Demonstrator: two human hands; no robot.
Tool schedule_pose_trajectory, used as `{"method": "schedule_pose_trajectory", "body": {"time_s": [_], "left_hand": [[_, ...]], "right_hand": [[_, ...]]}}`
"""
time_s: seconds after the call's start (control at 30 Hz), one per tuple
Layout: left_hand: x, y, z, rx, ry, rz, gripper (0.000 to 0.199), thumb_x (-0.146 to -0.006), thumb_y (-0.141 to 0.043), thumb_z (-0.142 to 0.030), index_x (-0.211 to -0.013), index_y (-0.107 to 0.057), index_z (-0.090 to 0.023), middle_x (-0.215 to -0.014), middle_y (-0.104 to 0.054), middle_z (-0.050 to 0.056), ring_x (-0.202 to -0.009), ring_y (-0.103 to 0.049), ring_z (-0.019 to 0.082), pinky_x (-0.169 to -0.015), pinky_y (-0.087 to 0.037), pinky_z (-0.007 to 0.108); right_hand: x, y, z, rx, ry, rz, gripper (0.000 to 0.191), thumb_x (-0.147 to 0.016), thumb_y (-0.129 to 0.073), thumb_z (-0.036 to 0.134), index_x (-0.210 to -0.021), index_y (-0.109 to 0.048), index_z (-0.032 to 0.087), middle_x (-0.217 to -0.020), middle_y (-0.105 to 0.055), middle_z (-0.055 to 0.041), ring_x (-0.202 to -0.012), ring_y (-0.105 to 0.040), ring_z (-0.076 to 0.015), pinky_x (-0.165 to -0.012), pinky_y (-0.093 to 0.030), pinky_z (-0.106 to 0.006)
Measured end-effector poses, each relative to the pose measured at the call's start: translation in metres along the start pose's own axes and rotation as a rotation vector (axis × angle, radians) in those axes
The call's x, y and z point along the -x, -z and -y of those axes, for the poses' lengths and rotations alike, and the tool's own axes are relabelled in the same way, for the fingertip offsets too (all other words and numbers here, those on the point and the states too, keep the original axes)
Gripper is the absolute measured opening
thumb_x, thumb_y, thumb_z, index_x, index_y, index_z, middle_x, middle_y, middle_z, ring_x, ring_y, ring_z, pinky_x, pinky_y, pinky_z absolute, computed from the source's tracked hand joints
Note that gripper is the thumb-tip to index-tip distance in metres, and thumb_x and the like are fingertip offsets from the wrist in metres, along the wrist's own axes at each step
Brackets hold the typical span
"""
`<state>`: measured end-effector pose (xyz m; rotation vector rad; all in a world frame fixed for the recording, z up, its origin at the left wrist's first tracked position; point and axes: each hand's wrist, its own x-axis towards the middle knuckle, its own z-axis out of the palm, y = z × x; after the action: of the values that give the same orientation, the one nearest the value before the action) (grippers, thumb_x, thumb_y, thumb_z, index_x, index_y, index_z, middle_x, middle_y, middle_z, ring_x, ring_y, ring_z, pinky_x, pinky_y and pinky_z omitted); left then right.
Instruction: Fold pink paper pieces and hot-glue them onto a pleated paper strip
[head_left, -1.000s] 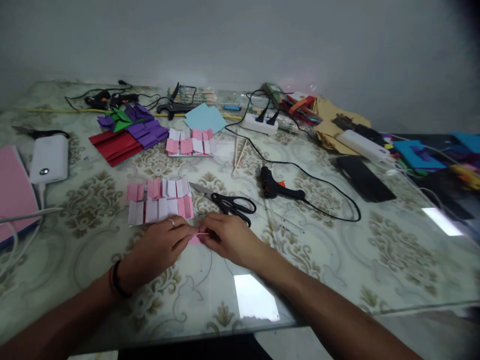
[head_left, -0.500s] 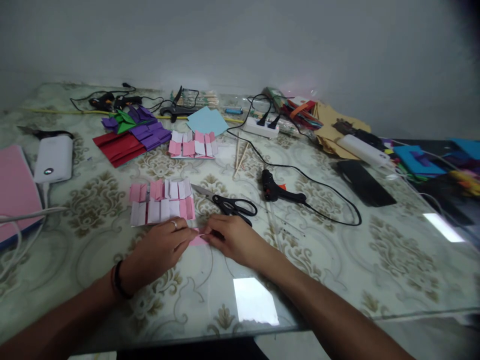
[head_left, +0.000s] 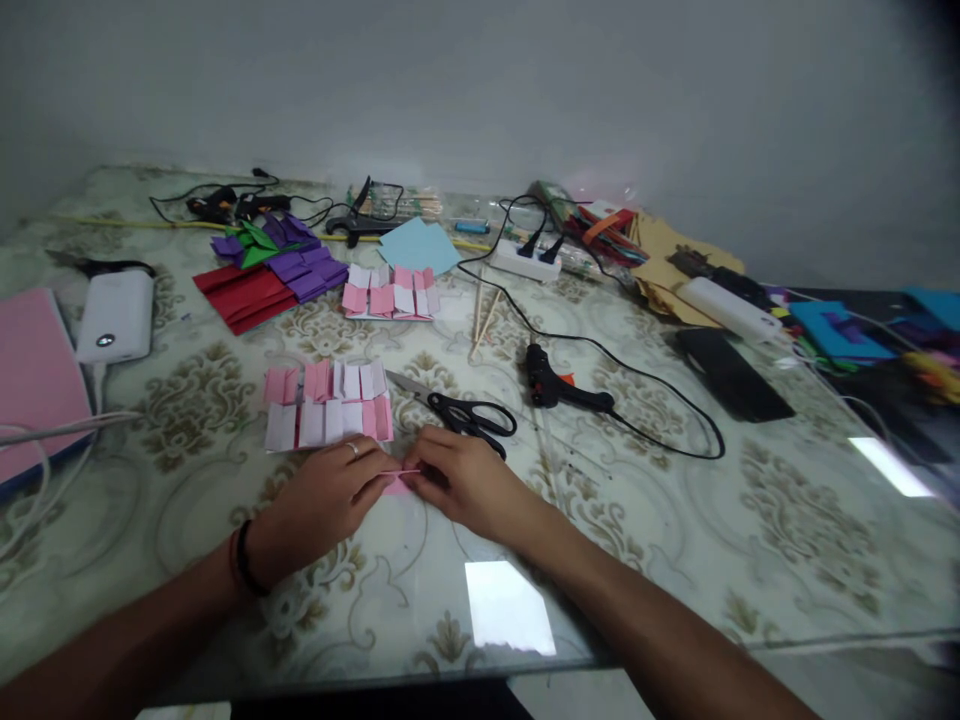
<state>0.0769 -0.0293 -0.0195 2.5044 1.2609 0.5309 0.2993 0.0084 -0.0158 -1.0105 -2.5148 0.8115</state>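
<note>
A small piece of pink paper (head_left: pixel 397 485) lies on the table between my hands, with a raised edge pinched from both sides. My left hand (head_left: pixel 330 495) is closed on its left end; a ring and a dark wristband show on that arm. From the right, the fingers of my right hand (head_left: pixel 461 480) close on the other end. My fingers cover much of the paper. Just beyond my left hand sits a block of folded pink and white paper pieces (head_left: pixel 326 408). Black-handled scissors (head_left: pixel 457 408) lie partly open behind my right hand.
A black glue gun (head_left: pixel 562 385) with its cord lies right of the scissors. Farther back are another pink-and-white folded set (head_left: pixel 391 293), red folded paper (head_left: pixel 244 297), blue sheets (head_left: pixel 420 247) and a power strip (head_left: pixel 526 262). A white power bank (head_left: pixel 116 318) stands left, a black phone (head_left: pixel 733 375) right.
The edge of the pink paper stands out more clearly between my fingertips. Both hands stay in nearly the same place; the whole view has shifted slightly.
</note>
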Motion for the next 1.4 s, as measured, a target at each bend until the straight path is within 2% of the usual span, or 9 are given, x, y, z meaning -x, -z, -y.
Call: {"method": "schedule_pose_trajectory", "body": {"time_s": [0.17,0.53,0.77,1.1,1.27,1.33,1.4], "left_hand": [[0.000,0.002,0.001,-0.006,0.036,0.017,0.023,-0.102,-0.050,-0.019,-0.115,-0.068,-0.021,-0.104,-0.070,0.003,-0.097,-0.066,0.017,-0.089,-0.056,0.034],[-0.002,0.007,-0.003,0.030,0.042,0.034,0.022,-0.102,-0.049,-0.017,-0.105,-0.070,-0.020,-0.101,-0.071,0.004,-0.096,-0.066,0.015,-0.089,-0.054,0.029],[-0.001,0.005,-0.003,0.037,0.039,0.026,0.024,-0.103,-0.047,-0.019,-0.106,-0.071,-0.020,-0.099,-0.072,0.003,-0.093,-0.067,0.015,-0.086,-0.054,0.028],[0.000,0.011,-0.007,0.025,0.059,0.037,0.025,-0.102,-0.048,-0.017,-0.099,-0.073,-0.021,-0.093,-0.074,0.000,-0.087,-0.070,0.015,-0.080,-0.054,0.030],[0.001,0.006,-0.005,0.035,0.019,-0.018,0.021,-0.102,-0.050,-0.020,-0.101,-0.071,-0.021,-0.092,-0.073,0.000,-0.086,-0.069,0.014,-0.079,-0.054,0.030],[0.001,0.011,-0.006,0.043,-0.017,-0.073,0.019,-0.102,-0.051,-0.020,-0.105,-0.069,-0.022,-0.095,-0.074,0.000,-0.089,-0.069,0.014,-0.081,-0.054,0.029],[-0.001,0.022,-0.007,0.016,-0.032,-0.176,0.016,-0.100,-0.053,-0.018,-0.107,-0.068,-0.020,-0.098,-0.073,0.001,-0.092,-0.068,0.013,-0.084,-0.054,0.028]], "right_hand": [[0.000,0.005,0.000,-0.010,-0.014,0.004,0.006,-0.095,-0.063,0.019,-0.095,-0.067,0.015,-0.093,-0.065,-0.0036,-0.079,-0.060,-0.0122,-0.071,-0.042,-0.023],[-0.001,0.008,-0.002,0.019,-0.032,0.064,0.007,-0.095,-0.063,0.019,-0.095,-0.069,0.014,-0.092,-0.068,-0.0046,-0.080,-0.062,-0.0138,-0.072,-0.042,-0.024],[0.000,0.008,-0.001,0.029,-0.039,0.080,0.009,-0.096,-0.064,0.020,-0.097,-0.069,0.014,-0.093,-0.069,-0.0053,-0.083,-0.064,-0.0150,-0.074,-0.043,-0.025],[0.002,0.006,-0.003,-0.002,0.020,0.043,0.009,-0.097,-0.062,0.020,-0.094,-0.069,0.015,-0.088,-0.067,-0.0038,-0.077,-0.062,-0.0126,-0.070,-0.041,-0.022],[0.001,0.007,-0.001,-0.062,0.079,0.029,0.008,-0.097,-0.062,0.021,-0.096,-0.068,0.016,-0.090,-0.068,-0.0035,-0.077,-0.062,-0.0121,-0.070,-0.042,-0.022],[0.001,0.008,-0.001,-0.052,0.087,0.033,0.008,-0.097,-0.062,0.020,-0.095,-0.068,0.016,-0.090,-0.069,-0.0035,-0.077,-0.062,-0.0122,-0.070,-0.042,-0.022],[0.002,0.008,-0.001,-0.039,0.091,0.034,0.009,-0.098,-0.061,0.020,-0.095,-0.068,0.017,-0.091,-0.069,-0.0035,-0.078,-0.063,-0.0125,-0.072,-0.043,-0.023]]}}
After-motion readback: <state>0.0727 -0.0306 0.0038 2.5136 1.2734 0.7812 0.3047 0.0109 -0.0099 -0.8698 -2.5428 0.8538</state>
